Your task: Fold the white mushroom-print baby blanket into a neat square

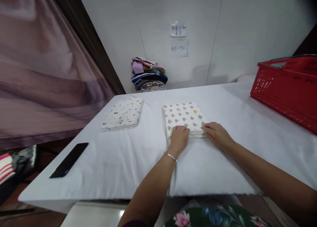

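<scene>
A folded white cloth with grey prints [183,117] lies in the middle of the white-covered table [128,161]. My left hand [178,138], a bracelet on its wrist, rests on the cloth's near edge with fingers curled over it. My right hand [217,133] touches the cloth's near right corner, fingers pressed together against the folded layers. A second folded white patterned cloth [123,114] lies apart, to the left.
A red plastic basket [287,88] stands at the table's right side. A pile of folded coloured clothes [148,74] sits at the back against the white wall. A black phone [69,159] lies near the table's left front edge. A pink curtain [42,71] hangs on the left.
</scene>
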The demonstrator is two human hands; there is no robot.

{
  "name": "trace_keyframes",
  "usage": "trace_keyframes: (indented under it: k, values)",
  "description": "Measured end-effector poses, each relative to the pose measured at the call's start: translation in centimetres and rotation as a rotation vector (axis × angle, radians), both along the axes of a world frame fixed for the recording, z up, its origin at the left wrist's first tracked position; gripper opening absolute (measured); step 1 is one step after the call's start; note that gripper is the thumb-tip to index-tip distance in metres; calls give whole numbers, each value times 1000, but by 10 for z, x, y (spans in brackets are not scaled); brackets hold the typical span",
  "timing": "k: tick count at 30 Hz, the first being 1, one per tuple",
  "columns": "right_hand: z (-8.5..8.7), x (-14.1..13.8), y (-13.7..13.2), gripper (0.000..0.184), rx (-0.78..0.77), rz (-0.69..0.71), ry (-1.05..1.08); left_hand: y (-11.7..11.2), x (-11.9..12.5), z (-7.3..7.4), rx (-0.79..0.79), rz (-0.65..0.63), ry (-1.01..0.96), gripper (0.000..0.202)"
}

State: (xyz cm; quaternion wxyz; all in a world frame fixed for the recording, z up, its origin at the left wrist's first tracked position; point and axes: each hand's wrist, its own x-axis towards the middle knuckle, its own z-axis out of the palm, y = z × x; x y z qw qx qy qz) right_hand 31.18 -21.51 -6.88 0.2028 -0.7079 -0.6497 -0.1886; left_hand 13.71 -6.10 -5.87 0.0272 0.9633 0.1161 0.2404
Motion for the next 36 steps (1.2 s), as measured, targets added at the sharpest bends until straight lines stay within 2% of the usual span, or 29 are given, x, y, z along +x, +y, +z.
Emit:
trace_keyframes:
  k: [11,19,36]
  values:
    - [-3,-3,2,28,2,13,-14,4,-8,2,-65,-90,20,22]
    - [-6,-5,1,25,22,11,-15,4,-8,1,-87,-85,37,30]
    - [-6,-7,0,28,31,15,23,1,-2,-1,-22,-26,19,14]
